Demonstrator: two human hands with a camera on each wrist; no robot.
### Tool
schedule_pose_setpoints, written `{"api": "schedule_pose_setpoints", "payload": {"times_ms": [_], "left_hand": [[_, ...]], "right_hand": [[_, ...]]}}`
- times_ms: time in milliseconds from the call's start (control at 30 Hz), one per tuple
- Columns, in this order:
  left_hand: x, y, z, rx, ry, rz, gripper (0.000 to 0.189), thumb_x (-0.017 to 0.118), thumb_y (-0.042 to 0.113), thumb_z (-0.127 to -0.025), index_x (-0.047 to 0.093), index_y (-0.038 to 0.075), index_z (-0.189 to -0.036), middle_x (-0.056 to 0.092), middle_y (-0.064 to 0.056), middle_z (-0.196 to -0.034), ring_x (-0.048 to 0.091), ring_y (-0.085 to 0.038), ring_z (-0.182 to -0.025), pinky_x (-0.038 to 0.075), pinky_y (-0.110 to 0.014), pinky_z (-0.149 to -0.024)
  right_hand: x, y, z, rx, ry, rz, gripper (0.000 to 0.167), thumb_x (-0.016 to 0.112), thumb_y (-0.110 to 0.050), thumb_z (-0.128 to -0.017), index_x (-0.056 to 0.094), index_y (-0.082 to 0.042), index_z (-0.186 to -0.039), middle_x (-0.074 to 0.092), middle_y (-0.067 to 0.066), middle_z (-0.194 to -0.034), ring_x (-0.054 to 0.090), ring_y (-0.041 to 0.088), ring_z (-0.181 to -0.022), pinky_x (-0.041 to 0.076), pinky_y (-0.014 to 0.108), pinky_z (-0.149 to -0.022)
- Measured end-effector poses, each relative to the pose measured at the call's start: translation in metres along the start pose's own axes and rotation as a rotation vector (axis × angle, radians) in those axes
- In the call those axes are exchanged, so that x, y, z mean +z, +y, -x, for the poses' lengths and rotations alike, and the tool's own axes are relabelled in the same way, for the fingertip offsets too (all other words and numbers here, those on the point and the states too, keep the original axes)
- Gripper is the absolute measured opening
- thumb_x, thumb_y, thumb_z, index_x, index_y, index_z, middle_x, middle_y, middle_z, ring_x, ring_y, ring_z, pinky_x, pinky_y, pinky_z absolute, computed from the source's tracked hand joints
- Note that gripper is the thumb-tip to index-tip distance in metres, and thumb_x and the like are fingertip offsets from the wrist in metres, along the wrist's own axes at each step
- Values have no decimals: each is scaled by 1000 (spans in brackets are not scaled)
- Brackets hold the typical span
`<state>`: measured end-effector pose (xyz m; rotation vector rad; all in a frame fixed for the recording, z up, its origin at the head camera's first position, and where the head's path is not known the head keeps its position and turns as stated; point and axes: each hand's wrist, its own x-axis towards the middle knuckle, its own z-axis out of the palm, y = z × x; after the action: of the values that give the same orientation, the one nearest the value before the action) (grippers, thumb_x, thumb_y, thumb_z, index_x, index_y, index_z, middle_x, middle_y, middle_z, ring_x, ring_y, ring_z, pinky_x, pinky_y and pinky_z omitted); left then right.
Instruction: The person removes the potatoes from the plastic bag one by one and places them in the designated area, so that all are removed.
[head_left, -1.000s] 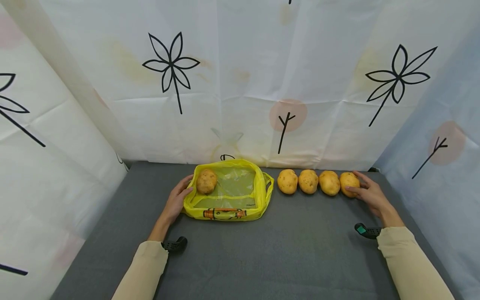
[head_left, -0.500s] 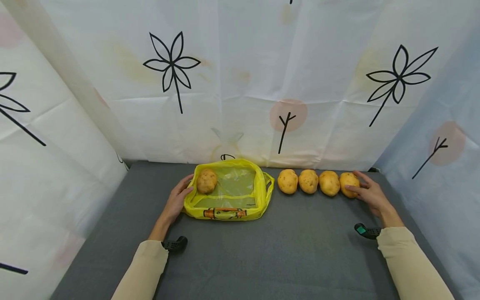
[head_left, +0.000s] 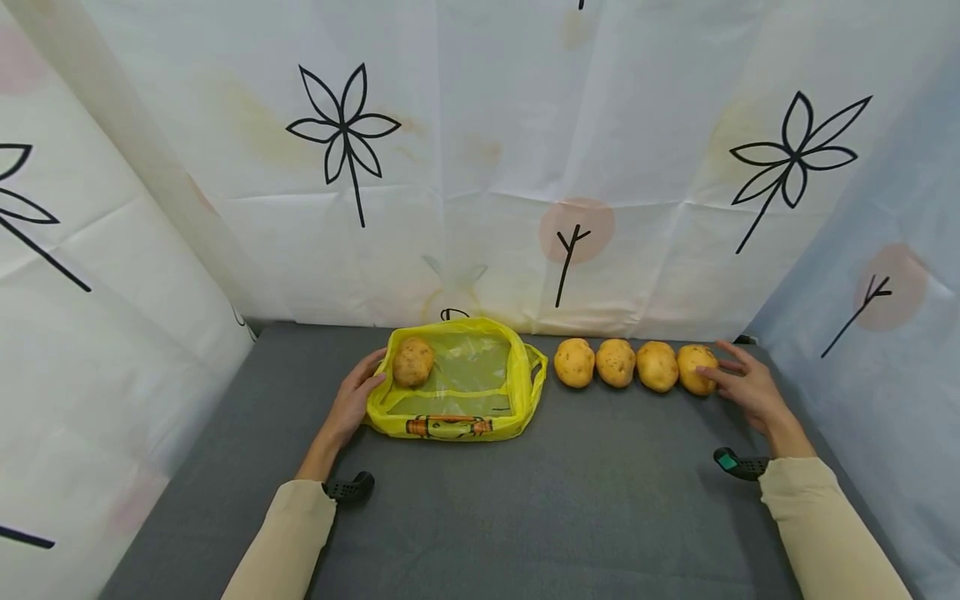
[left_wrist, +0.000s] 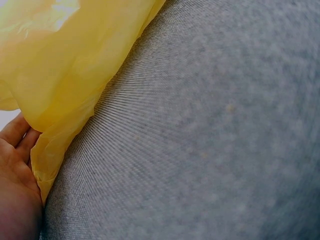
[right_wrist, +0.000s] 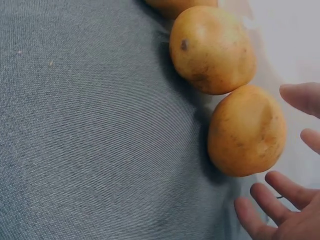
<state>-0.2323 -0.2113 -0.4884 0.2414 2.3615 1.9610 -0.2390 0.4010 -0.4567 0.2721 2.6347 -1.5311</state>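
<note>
My left hand (head_left: 358, 398) holds the left side of a yellow plastic bag (head_left: 517, 379), which lies with its mouth spread. One potato (head_left: 413, 362) sits in the bag at its left end. The left wrist view shows the same hand (left_wrist: 19, 175) against the thin yellow plastic (left_wrist: 65, 65), its fingertips partly hidden. To the right of the bag, several potatoes stand in a row. My right hand (head_left: 750, 392) is beside the rightmost potato (head_left: 697, 370). In the right wrist view, its spread fingers (right_wrist: 287, 187) stand just off that potato (right_wrist: 247, 132).
A grey cloth-covered table (head_left: 525, 517) stretches in front of the bag and potatoes. White fabric printed with plants (head_left: 480, 167) stands right behind the row and along both sides. The bag's handle loop (head_left: 538, 375) points toward the leftmost potato in the row (head_left: 574, 362).
My right hand has loosened from the rightmost potato and shifted slightly to the right, its fingers wider apart. The left hand and the bag stay put.
</note>
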Motion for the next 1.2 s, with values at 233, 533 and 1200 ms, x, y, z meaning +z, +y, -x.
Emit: {"api": "schedule_pose_setpoints", "payload": {"times_ms": [233, 533, 1200], "left_hand": [[0, -1, 1, 6, -3, -2, 49, 42, 10, -110, 33, 1, -158, 37, -29, -154, 35, -45, -142, 29, -59, -111], [-1, -3, 1, 9, -3, 15, 49, 43, 10, -110, 34, 1, -157, 37, -29, -155, 33, -44, -143, 27, -59, -112], [-1, -5, 0, 16, -4, 30, 49, 44, 11, -110, 35, 2, -157, 38, -29, -154, 34, -44, -142, 27, -59, -112]], "right_hand": [[1, -10, 5, -12, 87, 41, 84, 61, -40, -102, 16, -2, -162, 14, 42, -157, 24, 62, -138, 30, 72, -103], [4, -32, 17, -71, 98, 28, 82, 62, -41, -101, 21, -5, -162, 15, 38, -159, 23, 61, -140, 28, 74, -103], [43, -89, 34, -352, 156, 28, 68, 67, -27, -100, 37, -5, -157, 38, 27, -154, 42, 47, -133, 41, 60, -99]]}}
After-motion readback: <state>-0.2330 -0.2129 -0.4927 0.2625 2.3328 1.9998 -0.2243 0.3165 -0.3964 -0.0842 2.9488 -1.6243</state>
